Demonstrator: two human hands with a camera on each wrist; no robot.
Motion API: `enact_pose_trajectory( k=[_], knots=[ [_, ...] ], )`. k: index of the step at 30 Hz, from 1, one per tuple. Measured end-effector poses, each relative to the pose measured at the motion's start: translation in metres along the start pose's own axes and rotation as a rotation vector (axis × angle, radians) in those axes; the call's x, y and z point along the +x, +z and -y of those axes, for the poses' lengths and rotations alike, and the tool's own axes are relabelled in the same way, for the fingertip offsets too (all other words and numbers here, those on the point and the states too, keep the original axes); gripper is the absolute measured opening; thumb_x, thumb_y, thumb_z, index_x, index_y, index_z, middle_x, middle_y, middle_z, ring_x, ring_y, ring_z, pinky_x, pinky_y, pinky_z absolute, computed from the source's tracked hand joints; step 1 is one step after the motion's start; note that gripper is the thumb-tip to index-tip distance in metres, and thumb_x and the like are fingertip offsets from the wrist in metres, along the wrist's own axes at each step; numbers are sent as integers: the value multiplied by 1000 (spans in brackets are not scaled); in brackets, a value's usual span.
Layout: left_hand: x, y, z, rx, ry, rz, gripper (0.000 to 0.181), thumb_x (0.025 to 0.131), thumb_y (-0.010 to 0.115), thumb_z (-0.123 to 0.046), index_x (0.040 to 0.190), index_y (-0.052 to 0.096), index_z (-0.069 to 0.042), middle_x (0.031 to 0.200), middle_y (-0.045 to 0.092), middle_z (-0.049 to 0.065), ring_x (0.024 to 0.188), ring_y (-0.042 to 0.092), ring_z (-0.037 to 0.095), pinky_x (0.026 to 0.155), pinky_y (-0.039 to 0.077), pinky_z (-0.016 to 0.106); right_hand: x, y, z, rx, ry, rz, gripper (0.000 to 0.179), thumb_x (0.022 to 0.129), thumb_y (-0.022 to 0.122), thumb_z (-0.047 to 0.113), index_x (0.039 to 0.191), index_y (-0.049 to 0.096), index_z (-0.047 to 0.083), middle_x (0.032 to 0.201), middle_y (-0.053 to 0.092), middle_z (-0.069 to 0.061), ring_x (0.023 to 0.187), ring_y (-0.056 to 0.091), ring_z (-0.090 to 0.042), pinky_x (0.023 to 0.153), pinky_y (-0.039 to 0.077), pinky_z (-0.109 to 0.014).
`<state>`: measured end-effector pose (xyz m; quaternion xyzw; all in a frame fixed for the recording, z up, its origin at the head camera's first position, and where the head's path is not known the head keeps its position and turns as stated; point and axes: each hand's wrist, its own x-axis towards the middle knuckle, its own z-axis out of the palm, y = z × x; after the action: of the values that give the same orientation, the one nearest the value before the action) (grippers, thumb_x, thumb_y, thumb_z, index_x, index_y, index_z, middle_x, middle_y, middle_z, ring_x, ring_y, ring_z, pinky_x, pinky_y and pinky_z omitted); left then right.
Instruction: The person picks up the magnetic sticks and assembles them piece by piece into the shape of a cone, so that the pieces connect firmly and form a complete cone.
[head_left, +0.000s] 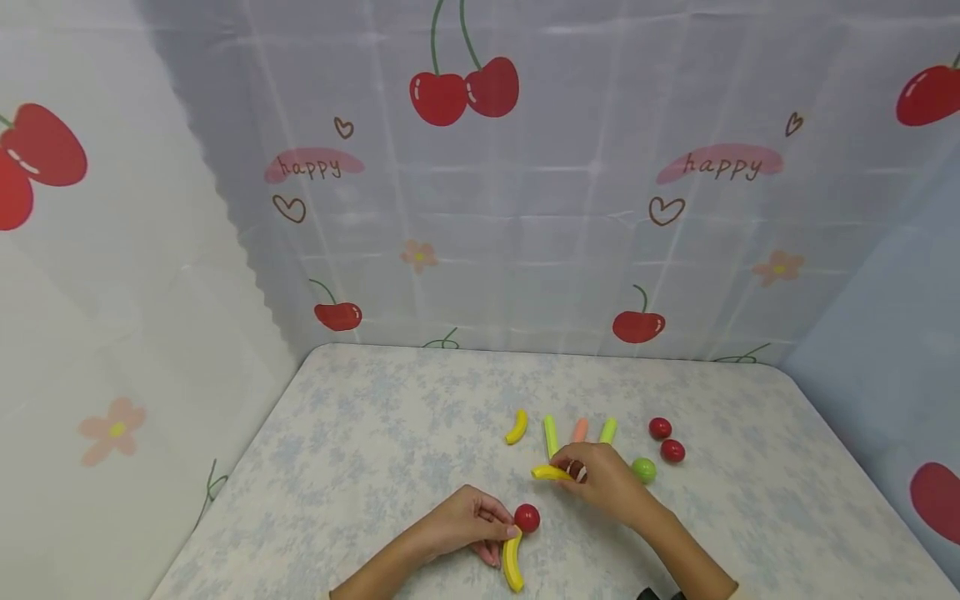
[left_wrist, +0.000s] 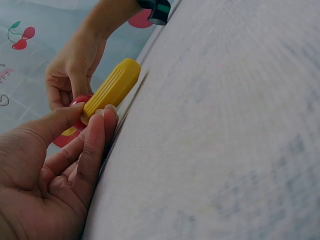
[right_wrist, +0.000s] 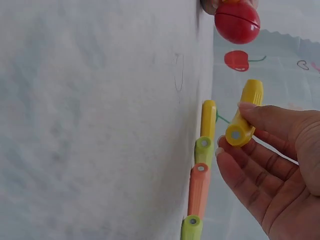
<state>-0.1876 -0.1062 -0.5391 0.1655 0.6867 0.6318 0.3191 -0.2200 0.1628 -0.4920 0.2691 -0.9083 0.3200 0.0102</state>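
In the head view, my left hand [head_left: 465, 525] pinches the upper end of a curved yellow banana-shaped stick [head_left: 513, 562] between thumb and fingers, low over the table. Right beside its fingertips is a red ball [head_left: 527, 518], which shows a seam in the right wrist view. My right hand [head_left: 600, 479] pinches another yellow banana-shaped stick [right_wrist: 246, 112] by one end, off the table surface; a round grey disc marks the end facing the right wrist camera. Behind the right hand lie two light-green sticks [head_left: 551, 435] and an orange stick [head_left: 581, 429], their near ends partly hidden in the head view.
A third yellow stick [head_left: 516, 427] lies left of the green and orange row. To the right are a green ball [head_left: 643, 470] and two red balls [head_left: 667, 440]. The patterned tabletop [head_left: 360, 433] meets a printed curtain [head_left: 495, 208] at the back and sides.
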Motion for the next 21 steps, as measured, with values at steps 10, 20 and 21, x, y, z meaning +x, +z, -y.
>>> enact_pose_trajectory(
  k=[10,20,21],
  knots=[
    [-1,0,-1,-25,-6,-23,15,95,74,-17,100,77,-3,80,74,10,61,69,11,55,58,23,-6,-1,1,-35,2,55,21,81,86,9,97,76,19,89,70,15,74,60,-1,64,53,-21],
    [-1,2,1,-34,22,-29,17,95,74,-17,100,76,-2,83,75,14,62,70,12,58,60,26,-11,1,2,-57,12,100,22,80,87,12,95,76,24,87,67,21,73,58,0,63,51,-22],
    [-1,2,1,-35,21,-31,17,95,74,-17,100,76,-2,83,75,14,62,70,12,58,60,26,-11,2,3,-55,13,105,22,80,87,12,95,76,24,87,67,21,73,58,0,63,51,-22]
  ],
)
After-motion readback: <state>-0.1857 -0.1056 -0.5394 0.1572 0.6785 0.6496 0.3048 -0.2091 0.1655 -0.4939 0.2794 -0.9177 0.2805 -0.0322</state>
